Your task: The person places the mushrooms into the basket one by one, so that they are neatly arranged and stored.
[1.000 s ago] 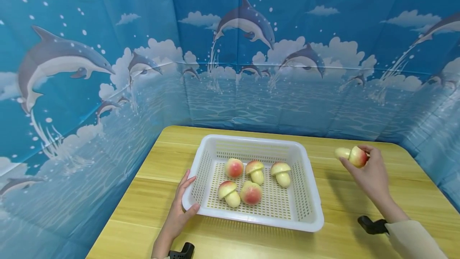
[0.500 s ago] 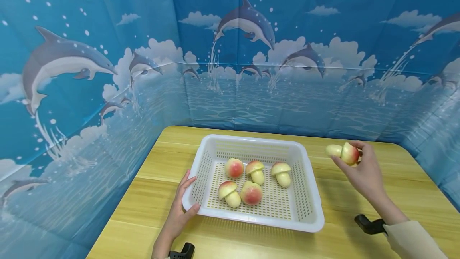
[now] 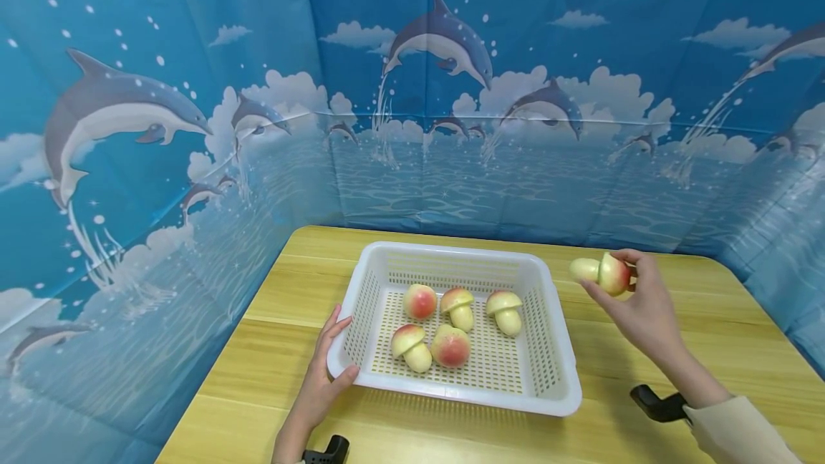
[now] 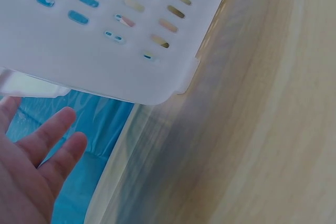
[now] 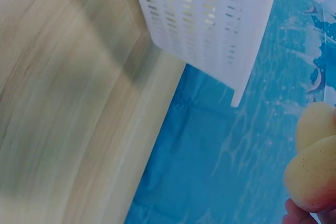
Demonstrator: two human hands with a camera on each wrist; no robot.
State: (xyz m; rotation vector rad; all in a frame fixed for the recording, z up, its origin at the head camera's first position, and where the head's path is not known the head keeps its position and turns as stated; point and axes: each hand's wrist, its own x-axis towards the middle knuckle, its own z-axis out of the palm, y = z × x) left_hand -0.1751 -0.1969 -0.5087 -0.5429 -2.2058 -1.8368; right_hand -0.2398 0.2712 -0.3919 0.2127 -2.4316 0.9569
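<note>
My right hand (image 3: 647, 303) holds a toy mushroom (image 3: 599, 274) above the table, to the right of the basket. Its red-and-yellow cap sits between thumb and fingers, and the pale stem points left. The same mushroom (image 5: 312, 174) shows at the right edge of the right wrist view. A white plastic basket (image 3: 451, 394) with slotted walls holds several more toy mushrooms (image 3: 450, 346), some lying with the stem showing and others cap up. At the basket's front left corner, my left hand (image 3: 317, 378) touches the rim with its fingers spread and fairly straight.
A wooden table (image 3: 258, 349) with rounded corners bears the basket. Behind it and at the sides hangs a blue curtain (image 3: 412, 192) printed with dolphins. Each wrist wears a black device (image 3: 660, 404).
My right hand has moved left with the toy mushroom, bringing it nearer the basket's right rim. The left hand and the basket have stayed in place.
</note>
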